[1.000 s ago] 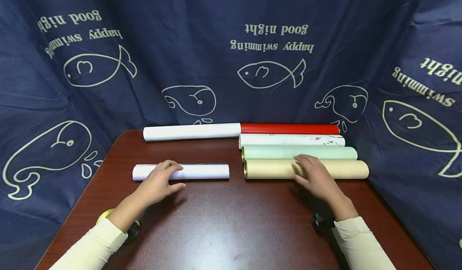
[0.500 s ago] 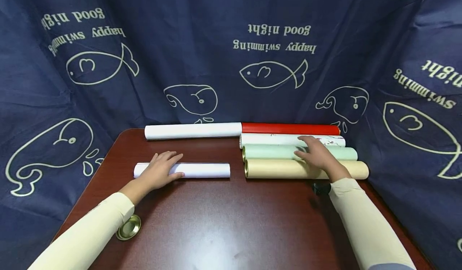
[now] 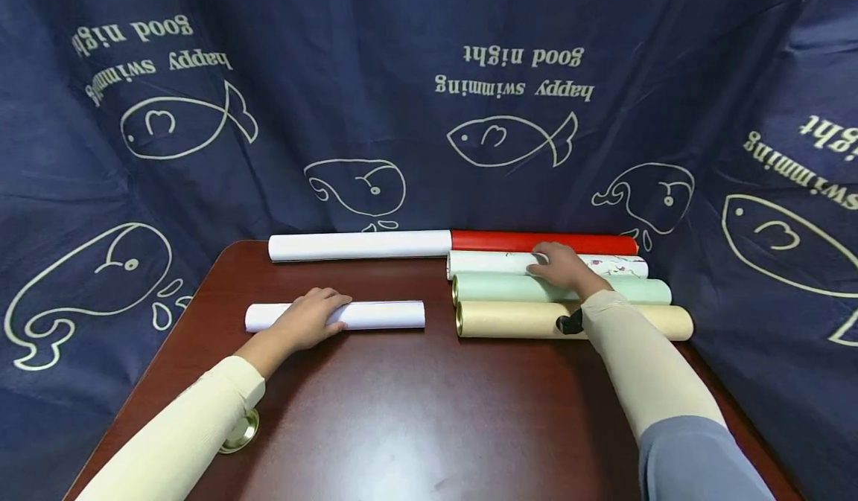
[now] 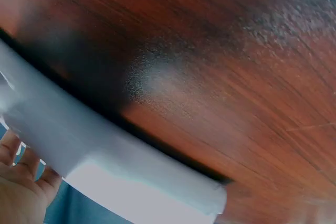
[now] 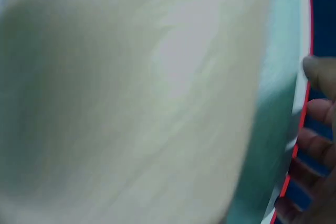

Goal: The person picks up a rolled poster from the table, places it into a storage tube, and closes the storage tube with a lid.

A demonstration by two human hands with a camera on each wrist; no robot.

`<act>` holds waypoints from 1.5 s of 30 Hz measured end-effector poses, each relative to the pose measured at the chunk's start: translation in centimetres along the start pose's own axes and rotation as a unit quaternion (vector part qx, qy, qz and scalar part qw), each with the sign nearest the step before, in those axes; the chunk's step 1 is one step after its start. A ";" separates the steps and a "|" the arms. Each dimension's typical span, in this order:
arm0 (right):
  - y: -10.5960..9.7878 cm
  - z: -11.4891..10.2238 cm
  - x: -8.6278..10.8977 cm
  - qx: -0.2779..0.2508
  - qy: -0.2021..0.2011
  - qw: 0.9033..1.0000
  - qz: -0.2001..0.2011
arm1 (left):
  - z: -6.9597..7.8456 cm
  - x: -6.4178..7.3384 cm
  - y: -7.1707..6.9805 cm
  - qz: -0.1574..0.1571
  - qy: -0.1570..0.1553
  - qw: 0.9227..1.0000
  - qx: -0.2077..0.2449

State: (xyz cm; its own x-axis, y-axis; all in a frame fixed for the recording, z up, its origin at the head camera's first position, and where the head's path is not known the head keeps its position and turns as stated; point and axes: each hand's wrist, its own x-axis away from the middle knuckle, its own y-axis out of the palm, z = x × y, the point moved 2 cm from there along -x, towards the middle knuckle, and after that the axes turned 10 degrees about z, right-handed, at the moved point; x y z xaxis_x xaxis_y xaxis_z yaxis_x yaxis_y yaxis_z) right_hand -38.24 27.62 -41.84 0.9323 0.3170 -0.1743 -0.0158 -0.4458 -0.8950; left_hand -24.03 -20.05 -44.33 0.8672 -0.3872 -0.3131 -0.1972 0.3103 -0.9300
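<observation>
Nearer white roll beneath left hand

Right hand advanced from the beige tube to the flower-patterned tube, beige tube now beneath its sleeve, left hand lowered to straddle the white roll.

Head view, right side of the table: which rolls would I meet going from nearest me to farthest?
Beige roll → pale green roll → patterned white roll → red roll.
</observation>
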 end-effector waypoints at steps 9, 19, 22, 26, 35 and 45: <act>0.9 0.2 -0.5 0.003 0.046 0.998 -0.039 | 0.7 1.0 0.9 0.026 0.048 0.998 -0.010; 1.3 -0.8 -1.9 0.043 -0.002 0.997 -0.066 | 0.7 1.7 0.6 0.031 0.057 0.998 0.009; 1.5 -1.2 -1.9 0.067 -0.007 0.994 -0.083 | 0.6 1.8 0.5 0.034 0.059 0.998 0.009; 1.2 -1.8 -2.0 0.101 -0.017 0.990 -0.099 | 0.5 1.5 0.5 0.033 0.060 0.998 0.014; 1.7 -3.8 -3.6 0.117 -0.032 0.985 -0.127 | 0.1 2.1 0.4 0.044 0.050 0.998 0.014; 2.1 -4.7 -4.7 0.151 0.005 0.977 -0.149 | 0.3 2.9 0.0 0.050 0.052 0.997 0.015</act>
State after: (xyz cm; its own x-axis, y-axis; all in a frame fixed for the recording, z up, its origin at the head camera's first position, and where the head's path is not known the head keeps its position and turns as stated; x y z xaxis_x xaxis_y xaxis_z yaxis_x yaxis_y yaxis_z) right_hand -40.99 21.23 -41.00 0.9152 0.3863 0.1147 0.1523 -0.0679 -0.9860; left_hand -21.40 -20.91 -45.14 0.7918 -0.4406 -0.4230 -0.2645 0.3769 -0.8877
